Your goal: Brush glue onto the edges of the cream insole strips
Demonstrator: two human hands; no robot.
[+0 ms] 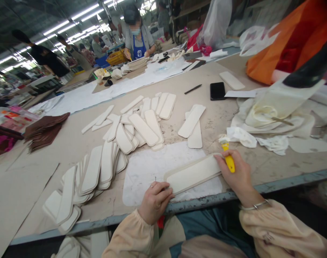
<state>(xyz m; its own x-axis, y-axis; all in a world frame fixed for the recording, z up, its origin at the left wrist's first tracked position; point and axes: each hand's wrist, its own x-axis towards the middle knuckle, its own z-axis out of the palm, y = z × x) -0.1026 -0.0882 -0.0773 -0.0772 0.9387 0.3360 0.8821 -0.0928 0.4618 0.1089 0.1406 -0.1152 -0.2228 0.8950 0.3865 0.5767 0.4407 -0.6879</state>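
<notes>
A long cream panel (194, 172) with rounded corners lies over a white paper sheet (142, 168) at the table's near edge. It seems to be a paler piece on a slightly larger beige one. My left hand (155, 200) pinches its left end, fingers bent over the corner. At the other end, my right hand (236, 172) touches the panel with its fingertips while gripping a yellow-handled brush (230, 160), bristles pointing away from me. Many similar cream panels (92, 170) form an overlapping pile on the left. Two more panels (192, 122) lie crossed beyond the sheet.
A white plastic container (276, 100) and crumpled tissue (241, 137) lie at right, near an orange bag (284, 46). Farther back are a black phone (217, 91) and a dark pen (192, 89). Brown sheets (46, 130) are stacked left. A person (138, 39) works across the table.
</notes>
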